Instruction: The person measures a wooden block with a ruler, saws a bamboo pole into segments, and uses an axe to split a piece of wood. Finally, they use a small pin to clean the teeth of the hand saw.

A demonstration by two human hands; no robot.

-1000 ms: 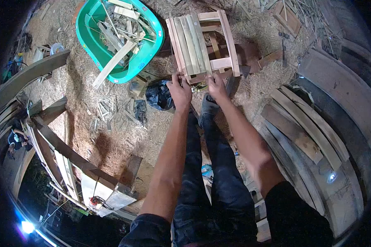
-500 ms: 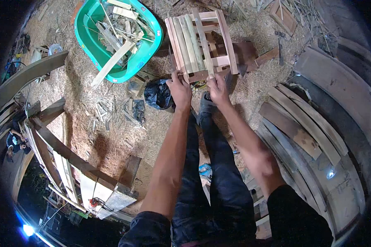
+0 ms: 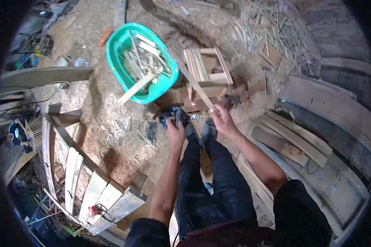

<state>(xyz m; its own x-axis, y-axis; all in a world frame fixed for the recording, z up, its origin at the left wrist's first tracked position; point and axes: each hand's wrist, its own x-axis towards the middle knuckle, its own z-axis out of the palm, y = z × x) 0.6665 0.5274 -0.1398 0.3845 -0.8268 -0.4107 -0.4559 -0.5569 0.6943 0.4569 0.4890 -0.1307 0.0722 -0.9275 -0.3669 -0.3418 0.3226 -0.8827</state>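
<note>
In my right hand (image 3: pixel 224 122) I grip the near end of a narrow wooden slat (image 3: pixel 196 85). It slants up and left, overlapping the near left side of a small wooden frame (image 3: pixel 224 77) with light slats across its top. My left hand (image 3: pixel 176 131) is held low over a crumpled black plastic bag (image 3: pixel 165 116), thumb and fingers apart. The frame rests on reddish-brown wood pieces (image 3: pixel 191 106) just beyond my feet. To its left stands a green plastic tub (image 3: pixel 114 74) heaped with wood offcuts (image 3: pixel 146 57).
Sawdust and wood scraps (image 3: pixel 121 127) litter the ground. Long planks (image 3: pixel 294 136) lie stacked at the right, and large curved boards (image 3: pixel 80 152) stand at the left. A red tool (image 3: pixel 95 210) lies on a board at lower left. Another person (image 3: pixel 18 133) is at the far left.
The slat has come off the top of the frame and swung to the left in my right hand. My left hand has left the frame's near edge and moved over the black bag. The view has shifted.
</note>
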